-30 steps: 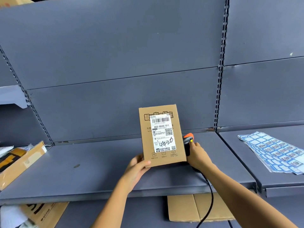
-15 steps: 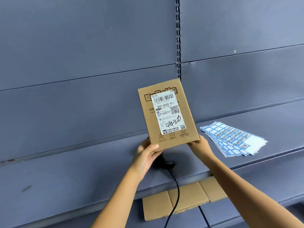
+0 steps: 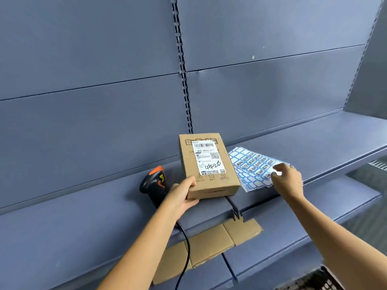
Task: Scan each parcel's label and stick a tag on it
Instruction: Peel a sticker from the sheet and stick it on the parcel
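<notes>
A small brown cardboard parcel [image 3: 207, 166] with a white shipping label [image 3: 207, 158] rests on the blue-grey shelf [image 3: 83, 216]. My left hand [image 3: 182, 195] grips its near left corner, thumb on top. Just right of it lie sheets of blue-and-white tag stickers [image 3: 251, 166]. My right hand [image 3: 288, 181] is over the sheets' right end, fingers curled and pinching at a sticker. The black and orange barcode scanner [image 3: 154, 183] lies on the shelf left of the parcel, its cable hanging over the front edge.
A flattened cardboard piece [image 3: 209, 245] lies on the lower shelf under the parcel. The shelf's slotted upright [image 3: 182, 70] runs up the back panel. A dark crate corner [image 3: 310, 281] shows at bottom right.
The parcel came down from the air onto the shelf. My right hand let go of it and moved right to the sticker sheets. The scanner now lies free on the shelf.
</notes>
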The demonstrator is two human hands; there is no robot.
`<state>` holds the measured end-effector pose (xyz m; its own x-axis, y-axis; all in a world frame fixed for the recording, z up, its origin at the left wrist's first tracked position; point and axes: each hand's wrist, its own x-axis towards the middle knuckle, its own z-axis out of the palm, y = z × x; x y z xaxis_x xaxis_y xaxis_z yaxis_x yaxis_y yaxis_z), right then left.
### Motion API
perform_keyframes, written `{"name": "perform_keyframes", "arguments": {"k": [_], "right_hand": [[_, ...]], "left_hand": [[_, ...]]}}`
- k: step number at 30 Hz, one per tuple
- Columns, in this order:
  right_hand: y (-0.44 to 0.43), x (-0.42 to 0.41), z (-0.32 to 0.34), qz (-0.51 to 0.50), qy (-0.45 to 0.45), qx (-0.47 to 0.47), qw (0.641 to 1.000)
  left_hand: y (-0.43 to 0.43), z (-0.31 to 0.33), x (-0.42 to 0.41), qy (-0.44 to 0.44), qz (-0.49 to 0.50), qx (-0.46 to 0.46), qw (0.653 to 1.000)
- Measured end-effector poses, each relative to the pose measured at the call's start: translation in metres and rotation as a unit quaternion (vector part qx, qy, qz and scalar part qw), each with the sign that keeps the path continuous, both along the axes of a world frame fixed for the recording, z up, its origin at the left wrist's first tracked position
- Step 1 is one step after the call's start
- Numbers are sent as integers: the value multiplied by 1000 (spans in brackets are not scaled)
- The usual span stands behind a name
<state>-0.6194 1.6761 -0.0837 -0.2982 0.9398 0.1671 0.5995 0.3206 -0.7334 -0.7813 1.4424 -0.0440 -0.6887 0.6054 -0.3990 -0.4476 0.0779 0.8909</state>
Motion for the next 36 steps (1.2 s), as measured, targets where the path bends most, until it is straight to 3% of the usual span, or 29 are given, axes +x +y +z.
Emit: {"name": "perform_keyframes", "arguments": {"k": [5,10,17,25,32,34,36], "right_hand": [[14,5,-3,-13,-158,-14,987],[20,1,-2,1,-218,-11,976],[32,-1,2,-5,-221,-27,975],[35,-3,10,12,-254,-29,967],[38,-5,12,9,-248,-10,969],[40,-7,12,1,-191,-11,982],[43,-7,11,14,-75,-36,996]], "left_hand": [[3,9,-7,-8,-17,-46,999],[0,12,-6,50,-86,-152,983],[-6,21,-8,144,-163,-265,939],[0,30,-17,302,-183,-389,851],[13,26,-6,529,-61,-453,715],[18,23,-3,576,-27,-417,703],[23,21,-1,614,-6,-369,697]]}}
